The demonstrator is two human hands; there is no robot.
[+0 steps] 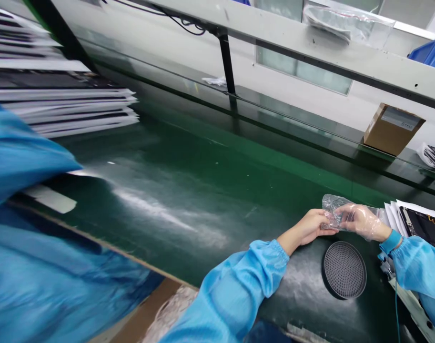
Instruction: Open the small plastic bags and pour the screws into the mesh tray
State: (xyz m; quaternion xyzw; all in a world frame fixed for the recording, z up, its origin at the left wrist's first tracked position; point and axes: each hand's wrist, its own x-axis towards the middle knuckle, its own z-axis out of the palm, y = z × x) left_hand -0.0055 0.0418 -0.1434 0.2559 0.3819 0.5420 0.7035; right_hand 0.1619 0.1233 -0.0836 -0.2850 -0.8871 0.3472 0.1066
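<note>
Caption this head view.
Left hand and gloved right hand hold clear plastic bag beside round mesh disc on green conveyor belt.

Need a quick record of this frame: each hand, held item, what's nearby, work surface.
left hand: holding clear plastic bag
right hand: in clear film glove, on the same bag
nearby: round black mesh disc; stacked sheets
work surface: green conveyor belt
farther off: cardboard box

View: head-worn camera, facing forward and down
Span: across green conveyor belt (188,157)
Nearness: close, left hand (308,227) and right hand (360,221) at near right
</note>
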